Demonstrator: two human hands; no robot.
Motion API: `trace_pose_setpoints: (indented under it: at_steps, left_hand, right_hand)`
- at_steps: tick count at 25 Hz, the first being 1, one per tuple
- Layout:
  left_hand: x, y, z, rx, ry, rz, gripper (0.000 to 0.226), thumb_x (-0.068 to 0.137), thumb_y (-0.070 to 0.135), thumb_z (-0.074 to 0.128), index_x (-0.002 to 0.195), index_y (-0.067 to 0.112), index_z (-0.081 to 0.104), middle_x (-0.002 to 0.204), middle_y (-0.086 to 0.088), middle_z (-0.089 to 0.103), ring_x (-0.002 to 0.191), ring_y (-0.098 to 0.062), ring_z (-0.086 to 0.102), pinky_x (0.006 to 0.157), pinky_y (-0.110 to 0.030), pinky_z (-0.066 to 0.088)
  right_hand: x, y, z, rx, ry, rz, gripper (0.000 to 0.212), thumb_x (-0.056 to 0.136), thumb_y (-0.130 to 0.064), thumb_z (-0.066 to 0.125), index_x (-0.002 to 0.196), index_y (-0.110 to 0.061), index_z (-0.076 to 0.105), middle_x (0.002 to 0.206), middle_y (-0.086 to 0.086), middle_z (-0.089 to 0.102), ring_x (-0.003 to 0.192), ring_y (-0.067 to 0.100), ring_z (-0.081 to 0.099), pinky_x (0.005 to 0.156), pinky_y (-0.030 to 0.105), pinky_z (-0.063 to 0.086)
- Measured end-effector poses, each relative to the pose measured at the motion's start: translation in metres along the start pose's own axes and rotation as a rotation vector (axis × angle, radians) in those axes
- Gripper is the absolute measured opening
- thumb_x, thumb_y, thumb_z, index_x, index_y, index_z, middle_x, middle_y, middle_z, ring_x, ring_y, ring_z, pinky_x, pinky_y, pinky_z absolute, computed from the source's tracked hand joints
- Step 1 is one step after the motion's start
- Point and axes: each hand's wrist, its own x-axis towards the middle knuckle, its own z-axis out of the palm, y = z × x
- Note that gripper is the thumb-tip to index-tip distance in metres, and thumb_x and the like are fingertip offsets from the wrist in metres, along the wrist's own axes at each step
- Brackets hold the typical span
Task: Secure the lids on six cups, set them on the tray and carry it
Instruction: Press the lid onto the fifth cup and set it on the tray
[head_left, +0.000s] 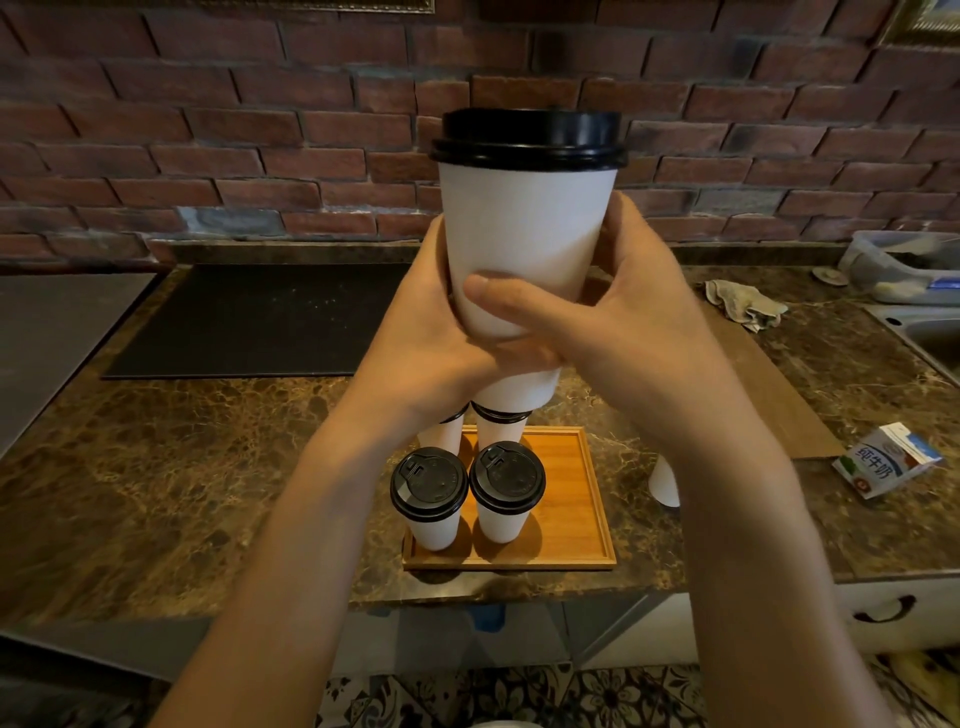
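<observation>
— So, what is the left hand (431, 332) doing?
— Gripping the upright white paper cup (527, 234), whose black lid (527, 137) is on. The right hand (613, 322) curls round the same cup, thumb across its front.
— And below the hands?
— A wooden tray (587, 499) carrying four lidded cups (501, 514); right of the right forearm lies a milk carton (883, 462).

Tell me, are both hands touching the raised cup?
Touching. The head view shows the left hand curled against the cup and the right hand with its thumb lying across the front, with no gap at either.
</observation>
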Motion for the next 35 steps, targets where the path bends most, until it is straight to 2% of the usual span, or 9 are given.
trace_pose_setpoints:
  at_steps: [4,8,12,16,20,23,25,30,35]
  left_hand:
    - [0.001,-0.007,-0.002,-0.006,0.007,-0.024,0.075,0.060,0.002,0.084,0.112,0.039,0.043,0.106,0.019,0.060,0.099,0.012,0.059,0.073,-0.004,0.047]
    - [0.002,-0.009,-0.004,0.013,0.002,-0.036,0.080,0.059,0.000,0.085,0.111,0.042,0.042,0.102,0.024,0.060,0.097,0.017,0.058,0.070,-0.002,0.046]
    - [0.002,-0.004,-0.010,0.039,-0.051,-0.035,0.084,0.062,-0.002,0.081,0.120,0.039,0.036,0.111,0.020,0.055,0.101,0.018,0.055,0.072,-0.001,0.045]
    - [-0.002,0.001,-0.013,-0.022,-0.115,-0.053,0.077,0.057,0.012,0.080,0.115,0.043,0.040,0.108,0.024,0.061,0.105,0.008,0.059,0.076,-0.008,0.049]
    - [-0.003,0.005,-0.019,-0.087,-0.210,-0.062,0.075,0.060,0.025,0.082,0.123,0.040,0.043,0.114,0.018,0.064,0.110,-0.005,0.060,0.081,-0.016,0.051]
    - [-0.004,0.006,-0.021,-0.124,-0.274,-0.078,0.070,0.065,0.025,0.076,0.124,0.039,0.041,0.111,0.024,0.063,0.109,-0.002,0.060,0.079,-0.014,0.051]
    - [-0.004,0.005,-0.019,-0.119,-0.285,-0.080,0.068,0.066,0.024,0.076,0.123,0.038,0.041,0.110,0.026,0.063,0.108,-0.001,0.060,0.078,-0.013,0.051]
    - [-0.003,0.003,-0.019,-0.102,-0.268,-0.077,0.072,0.062,0.027,0.079,0.123,0.040,0.042,0.111,0.025,0.062,0.109,-0.003,0.060,0.078,-0.015,0.052]
    - [-0.004,-0.001,-0.017,-0.094,-0.219,-0.076,0.074,0.058,0.028,0.082,0.122,0.039,0.045,0.112,0.021,0.063,0.109,-0.006,0.061,0.079,-0.018,0.053]
  right_hand:
    - [-0.004,0.003,0.009,-0.077,0.061,0.000,0.090,0.066,-0.049,0.081,0.142,-0.027,0.038,0.121,-0.016,0.056,0.109,0.003,0.056,0.088,0.034,0.056]
    - [-0.004,0.003,0.009,-0.044,0.080,-0.014,0.086,0.067,-0.046,0.084,0.140,-0.027,0.042,0.120,-0.016,0.057,0.107,-0.002,0.056,0.087,0.030,0.056]
    - [-0.002,0.003,0.004,0.017,0.046,-0.032,0.085,0.068,-0.039,0.086,0.140,-0.024,0.044,0.125,-0.011,0.059,0.112,0.002,0.057,0.089,0.032,0.056]
    - [-0.001,0.005,-0.003,0.070,-0.023,-0.048,0.082,0.070,-0.033,0.086,0.139,-0.022,0.045,0.127,-0.009,0.060,0.117,0.007,0.058,0.091,0.036,0.056]
    - [0.001,0.008,-0.009,0.160,-0.073,-0.036,0.074,0.066,-0.032,0.083,0.132,-0.022,0.051,0.118,-0.008,0.066,0.111,0.008,0.063,0.090,0.035,0.057]
    - [0.002,0.011,-0.014,0.245,-0.141,-0.011,0.068,0.068,-0.026,0.083,0.129,-0.020,0.053,0.116,-0.003,0.068,0.109,0.014,0.066,0.089,0.039,0.058]
    - [0.001,0.013,-0.015,0.265,-0.176,-0.005,0.072,0.066,-0.029,0.083,0.130,-0.019,0.052,0.119,-0.001,0.068,0.111,0.016,0.065,0.090,0.039,0.057]
    - [0.001,0.016,-0.014,0.278,-0.202,0.008,0.075,0.064,-0.034,0.079,0.132,-0.018,0.051,0.118,-0.002,0.067,0.111,0.017,0.065,0.088,0.037,0.057]
    - [0.002,0.016,-0.013,0.227,-0.212,0.032,0.077,0.062,-0.036,0.081,0.131,-0.020,0.052,0.120,-0.002,0.067,0.112,0.016,0.065,0.093,0.042,0.056]
